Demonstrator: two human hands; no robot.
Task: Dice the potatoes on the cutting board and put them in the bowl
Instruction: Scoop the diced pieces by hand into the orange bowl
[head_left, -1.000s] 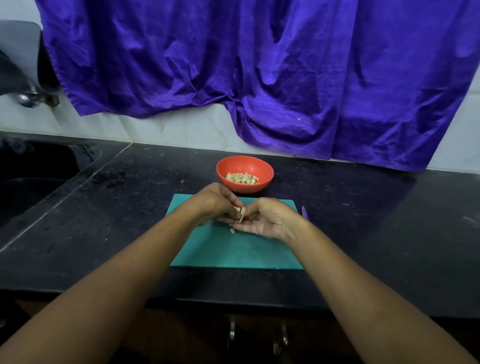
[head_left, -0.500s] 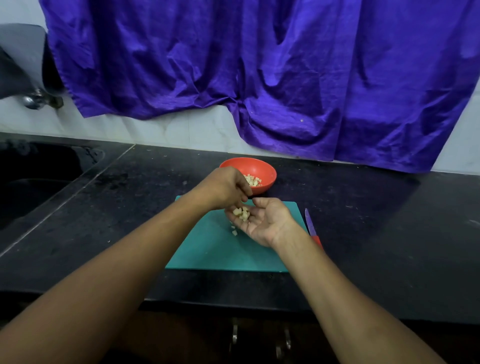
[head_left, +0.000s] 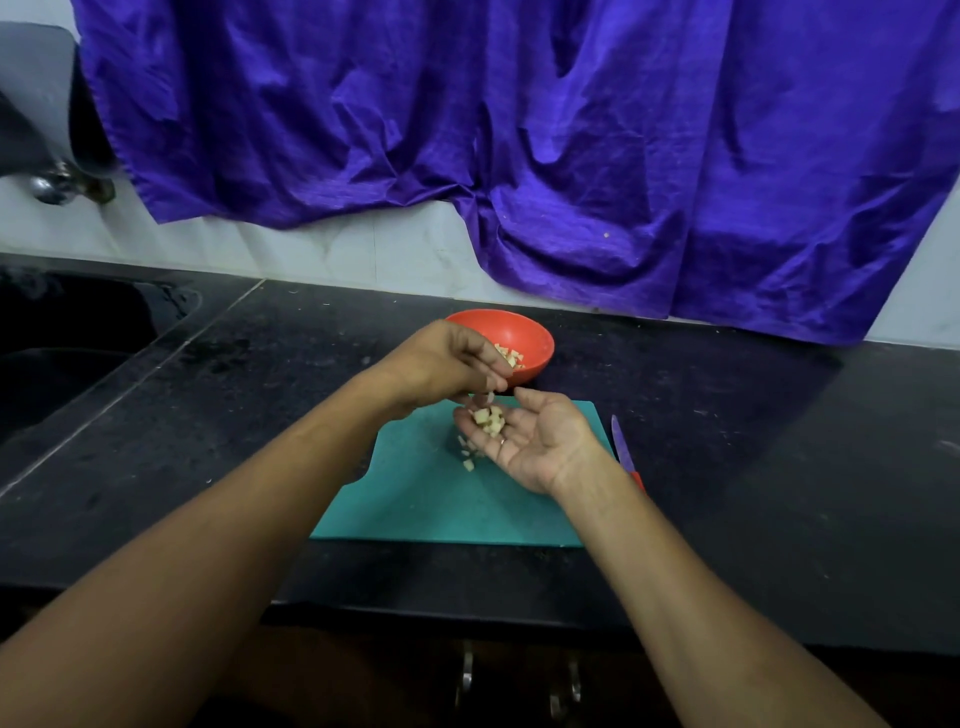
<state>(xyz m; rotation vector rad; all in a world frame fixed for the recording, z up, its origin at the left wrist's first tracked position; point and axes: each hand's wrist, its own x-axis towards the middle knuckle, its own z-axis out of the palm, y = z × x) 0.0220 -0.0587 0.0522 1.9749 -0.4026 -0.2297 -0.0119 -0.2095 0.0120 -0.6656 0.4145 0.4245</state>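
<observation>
While our right hand (head_left: 540, 447) lies palm up and cupped above the far part of the teal cutting board (head_left: 441, 504), a small heap of potato cubes (head_left: 490, 420) rests on its fingers, and a few more cubes (head_left: 467, 454) lie on the board just under it. Our left hand (head_left: 441, 361) hangs over this heap with the fingertips pinched together, but we cannot tell if they hold a piece. Behind the board's far edge the orange bowl (head_left: 530, 338) on the black tabletop (head_left: 753, 441) already has cubes inside, and the purple knife (head_left: 623, 449) lies along the board's right edge.

A dark, speckled stone counter (head_left: 727, 467) carries a teal plastic cutting board (head_left: 441, 499), a round orange bowl (head_left: 530, 338) behind it, and, seemingly, a purple-bladed knife (head_left: 622, 447) alongside.
</observation>
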